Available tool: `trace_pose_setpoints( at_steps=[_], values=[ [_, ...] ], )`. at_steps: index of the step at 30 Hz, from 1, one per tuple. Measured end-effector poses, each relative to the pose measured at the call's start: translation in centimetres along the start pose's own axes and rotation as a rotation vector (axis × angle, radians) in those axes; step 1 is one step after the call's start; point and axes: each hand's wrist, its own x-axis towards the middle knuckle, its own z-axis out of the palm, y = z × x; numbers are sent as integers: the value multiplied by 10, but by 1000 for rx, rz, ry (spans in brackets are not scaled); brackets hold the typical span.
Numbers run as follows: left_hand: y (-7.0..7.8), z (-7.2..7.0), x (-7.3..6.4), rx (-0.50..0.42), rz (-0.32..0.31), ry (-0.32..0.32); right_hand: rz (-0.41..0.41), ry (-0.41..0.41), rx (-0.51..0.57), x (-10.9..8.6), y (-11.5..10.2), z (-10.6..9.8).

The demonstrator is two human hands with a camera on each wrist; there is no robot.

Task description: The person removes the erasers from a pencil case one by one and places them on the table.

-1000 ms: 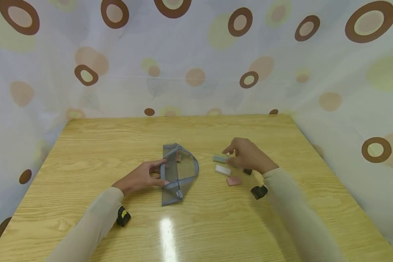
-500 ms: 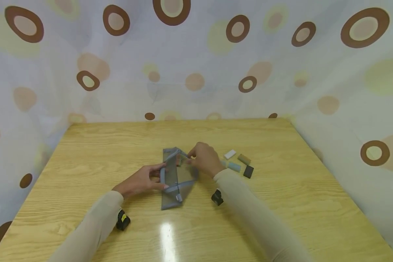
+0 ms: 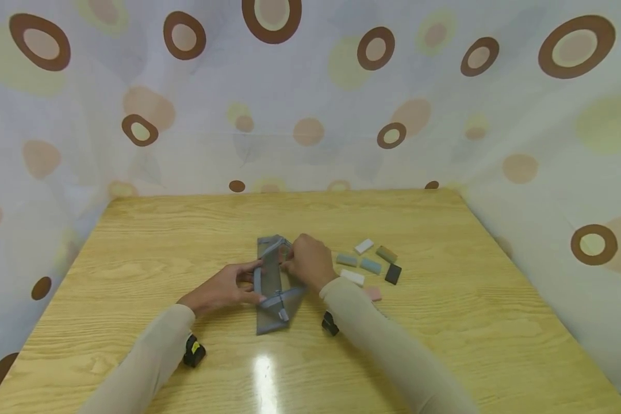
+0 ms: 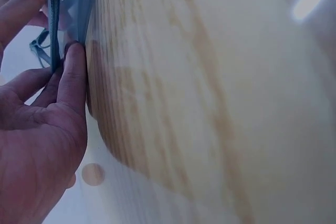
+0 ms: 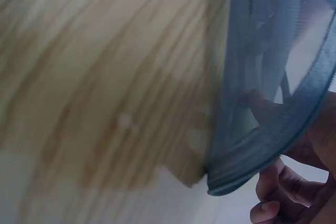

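Observation:
A grey-blue mesh zip pouch [image 3: 270, 282] lies open on the table. My left hand [image 3: 221, 290] grips its left edge; in the left wrist view, the fingers [image 4: 73, 74] pinch the fabric at the trim. My right hand [image 3: 310, 261] reaches into the mouth from the right. In the right wrist view, a fingertip [image 5: 257, 100] shows through the mesh behind the zip trim [image 5: 283, 129], while other fingers curl outside the pouch. Something small, red and green shows inside near the pouch's far end. I cannot tell whether the right fingers hold a piece.
Right of the pouch lie several small blocks: white [image 3: 363, 246], brown [image 3: 386, 254], green-grey [image 3: 347, 260], blue [image 3: 371, 265], black [image 3: 393, 273], another white [image 3: 352, 277] and a pink one [image 3: 373, 294] partly behind the right sleeve. A patterned cloth [image 3: 310, 103] hangs around the wooden table [image 3: 186, 224].
My right hand has moved left from the blocks to the pouch and now reaches further into its mouth. The left hand has kept its grip on the pouch.

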Motion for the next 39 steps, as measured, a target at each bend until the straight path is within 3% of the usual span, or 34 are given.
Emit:
trace_pose_setpoints(
  at_steps=[9, 24, 39],
  values=[
    [1, -1, -1, 10, 7, -3, 21, 61, -52, 1, 3, 5],
    [2, -2, -2, -5, 32, -13, 39, 71, -119, 2, -2, 6],
    [3, -1, -1, 11, 33, -12, 41, 62, -60, 2, 1, 3]
  ],
)
